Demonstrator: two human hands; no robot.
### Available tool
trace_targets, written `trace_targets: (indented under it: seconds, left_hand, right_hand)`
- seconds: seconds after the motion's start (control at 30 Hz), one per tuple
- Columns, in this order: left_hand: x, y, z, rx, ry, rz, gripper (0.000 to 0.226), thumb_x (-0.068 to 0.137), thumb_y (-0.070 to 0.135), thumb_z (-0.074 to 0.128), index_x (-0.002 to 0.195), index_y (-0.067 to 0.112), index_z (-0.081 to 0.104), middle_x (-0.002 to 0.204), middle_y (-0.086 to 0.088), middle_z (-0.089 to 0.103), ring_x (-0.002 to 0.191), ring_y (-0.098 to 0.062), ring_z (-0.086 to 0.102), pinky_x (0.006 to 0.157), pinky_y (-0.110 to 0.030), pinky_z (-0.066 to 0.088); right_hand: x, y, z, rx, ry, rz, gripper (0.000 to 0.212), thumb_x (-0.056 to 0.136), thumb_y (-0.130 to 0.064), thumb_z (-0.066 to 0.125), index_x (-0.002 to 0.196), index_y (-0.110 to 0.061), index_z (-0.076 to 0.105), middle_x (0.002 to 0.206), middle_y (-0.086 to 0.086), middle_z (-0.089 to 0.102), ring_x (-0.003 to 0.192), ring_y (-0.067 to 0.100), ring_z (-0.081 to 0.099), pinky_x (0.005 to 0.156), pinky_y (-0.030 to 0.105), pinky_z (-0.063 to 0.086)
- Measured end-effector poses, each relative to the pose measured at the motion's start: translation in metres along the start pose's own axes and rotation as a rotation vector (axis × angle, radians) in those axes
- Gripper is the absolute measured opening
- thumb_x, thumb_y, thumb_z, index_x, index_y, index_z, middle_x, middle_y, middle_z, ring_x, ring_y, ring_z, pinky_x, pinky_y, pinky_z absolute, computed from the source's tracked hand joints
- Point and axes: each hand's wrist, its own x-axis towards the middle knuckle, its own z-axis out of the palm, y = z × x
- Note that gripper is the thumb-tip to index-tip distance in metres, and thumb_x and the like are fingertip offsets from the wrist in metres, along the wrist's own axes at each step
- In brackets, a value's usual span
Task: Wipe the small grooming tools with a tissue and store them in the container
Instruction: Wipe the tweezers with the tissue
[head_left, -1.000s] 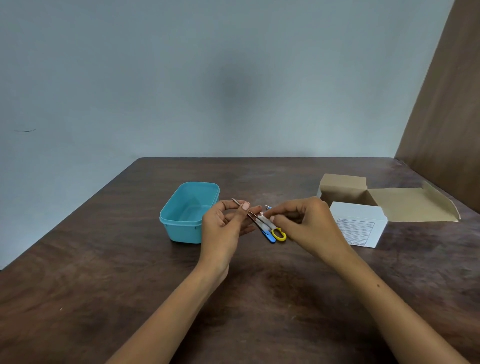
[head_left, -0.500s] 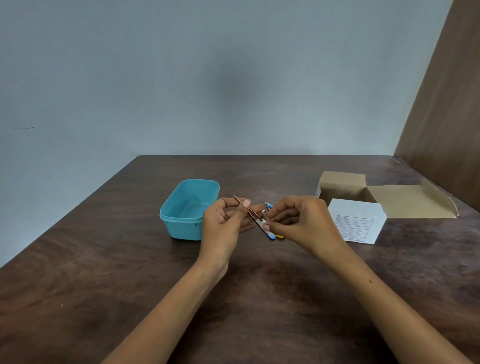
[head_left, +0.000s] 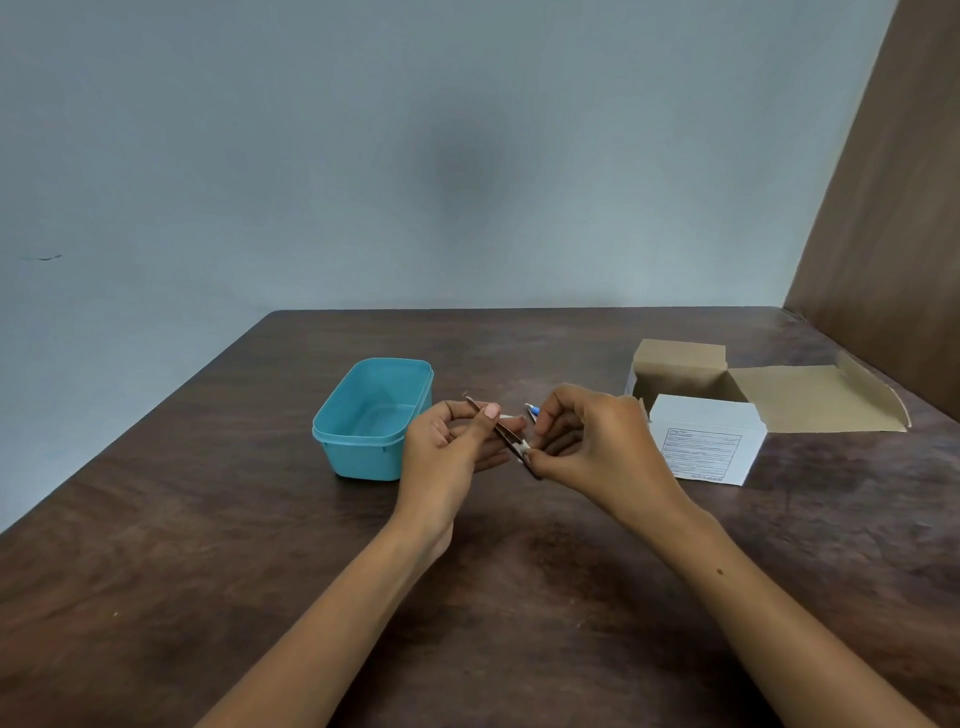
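the container (head_left: 371, 415) sits open on the surface (head_left: 208, 571), left of your hands. your left hand (head_left: 447, 447) pinches the slim metal tool (head_left: 498, 428) near its upper end; your right hand (head_left: 587, 441) grips its lower end, fingers closed. no tissue is clearly visible. risk: a loose pinch lets the smooth tool slip onto the surface, short of the container.

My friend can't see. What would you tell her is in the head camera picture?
Two bare hands, left hand and right hand, together hold thin metal tweezers above a dark wooden table. An open, empty teal container sits just left of them, and an opened cardboard box lies to the right.
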Motion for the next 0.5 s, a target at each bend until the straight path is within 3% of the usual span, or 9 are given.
trace_targets:
  seconds: [0.13,0.37,0.5]
  left_hand:
    - [0.0014,0.0009,-0.0025,0.014,-0.016,-0.033,0.014,0.091,0.015,0.057,0.098,0.004,0.062,0.089,-0.009,0.076,0.084,-0.019,0.073,0.074,-0.03,0.059]
    - [-0.0017,-0.0014,-0.0004,0.077,-0.108,-0.12,0.008,0.09,0.013,0.06,0.09,0.007,0.064,0.081,-0.011,0.074,0.074,-0.017,0.073,0.065,-0.027,0.059]
    - [0.0001,-0.0007,-0.0019,0.088,-0.09,-0.082,0.019,0.091,0.022,0.057,0.093,0.005,0.064,0.085,-0.011,0.074,0.078,-0.019,0.073,0.068,-0.03,0.06]
  right_hand:
    - [-0.0004,0.0016,-0.0026,-0.014,-0.002,-0.011,0.022,0.065,-0.002,0.078,0.07,-0.015,0.06,0.065,-0.007,0.068,0.06,0.003,0.066,0.061,0.023,0.057]
    - [-0.0013,0.0021,0.0013,0.008,0.049,-0.04,0.024,0.067,-0.007,0.079,0.069,-0.016,0.058,0.065,-0.005,0.07,0.06,0.001,0.066,0.059,0.02,0.056]
    - [-0.0006,0.002,0.001,-0.009,0.064,-0.051,0.024,0.069,-0.008,0.079,0.068,-0.018,0.057,0.065,-0.006,0.07,0.06,0.001,0.066,0.059,0.023,0.056]
